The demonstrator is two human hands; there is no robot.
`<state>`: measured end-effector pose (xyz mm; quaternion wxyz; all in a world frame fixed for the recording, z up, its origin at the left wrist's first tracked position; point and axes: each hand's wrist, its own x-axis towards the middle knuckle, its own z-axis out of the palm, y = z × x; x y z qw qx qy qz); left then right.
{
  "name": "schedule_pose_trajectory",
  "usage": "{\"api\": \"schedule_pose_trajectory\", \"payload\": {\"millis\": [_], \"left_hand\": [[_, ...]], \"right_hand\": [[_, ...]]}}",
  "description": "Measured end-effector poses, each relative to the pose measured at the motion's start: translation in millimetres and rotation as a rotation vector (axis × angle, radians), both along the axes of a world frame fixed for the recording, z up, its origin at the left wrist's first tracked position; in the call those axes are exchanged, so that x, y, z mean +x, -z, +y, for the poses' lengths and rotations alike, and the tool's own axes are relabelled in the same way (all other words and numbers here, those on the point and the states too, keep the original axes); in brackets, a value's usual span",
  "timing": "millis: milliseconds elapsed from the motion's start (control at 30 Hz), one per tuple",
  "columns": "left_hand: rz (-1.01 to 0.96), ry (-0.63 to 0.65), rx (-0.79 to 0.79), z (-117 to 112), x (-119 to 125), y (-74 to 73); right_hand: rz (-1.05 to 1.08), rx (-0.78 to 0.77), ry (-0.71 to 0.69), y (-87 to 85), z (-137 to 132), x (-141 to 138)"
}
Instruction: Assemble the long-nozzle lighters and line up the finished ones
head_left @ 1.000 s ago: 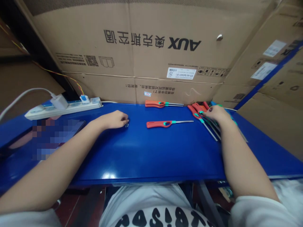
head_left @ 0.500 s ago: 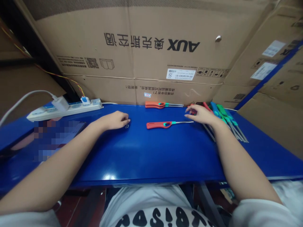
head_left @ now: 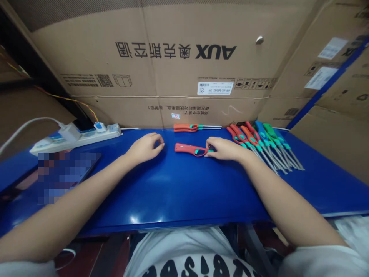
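A red long-necked gas lighter (head_left: 186,149) with a green trigger lies crosswise in the middle of the blue table. My right hand (head_left: 220,148) pinches it at the neck end, between thumb and fingers, hiding most of the metal tube. My left hand (head_left: 147,147) hovers left of the lighter's handle, its fingers curved and parted from the thumb, with nothing in it. Behind, along the cardboard, rest orange-handled lighters (head_left: 184,127) with their tubes pointing right. To the right of my right hand is a row of several lighters (head_left: 250,134) in red, orange, blue and green.
A white power strip (head_left: 86,135) with a plugged-in charger stands at the back left. A dark flat device (head_left: 89,165), partly blurred out, lies near my left forearm. A cardboard wall (head_left: 167,77) closes off the back, and more cardboard (head_left: 334,142) stands at the right.
My right hand has moved left from beside the row of lighters and taken hold of the red lighter's neck. The left hand has shifted slightly right, and its fingers have opened somewhat.
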<state>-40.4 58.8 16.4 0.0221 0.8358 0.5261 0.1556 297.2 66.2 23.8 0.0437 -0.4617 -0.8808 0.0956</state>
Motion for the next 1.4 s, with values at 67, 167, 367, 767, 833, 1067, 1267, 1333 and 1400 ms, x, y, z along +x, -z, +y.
{"api": "schedule_pose_trajectory", "payload": {"millis": [67, 167, 367, 767, 833, 1067, 1267, 1333, 1400], "left_hand": [[-0.001, 0.027, 0.021, 3, 5, 0.3], [0.044, 0.084, 0.085, 15, 13, -1.7], [0.045, 0.179, 0.120, 71, 32, 1.3], [0.033, 0.289, 0.168, 114, 54, 23.9], [0.045, 0.329, 0.169, 108, 50, 21.8], [0.037, 0.597, 0.165, 67, 38, 21.6], [-0.098, 0.518, 0.175, 45, 40, 21.4], [-0.106, 0.443, 0.168, 52, 44, 21.6], [-0.068, 0.380, 0.137, 63, 50, 23.6]], "right_hand": [[0.007, 0.011, 0.002, -1.6, -1, 1], [0.016, -0.007, 0.000, -4.1, -2, 3], [0.029, -0.120, -0.032, -2.6, -1, 9], [0.140, -0.168, -0.079, 5.2, 6, 18], [0.128, -0.151, -0.078, 4.3, 5, 17], [0.105, -0.110, -0.083, -0.7, -1, 12], [0.136, -0.063, -0.104, 0.4, -5, 9], [0.130, -0.066, -0.089, 1.7, -6, 7], [0.122, -0.058, -0.072, 3.0, -7, 5]]}}
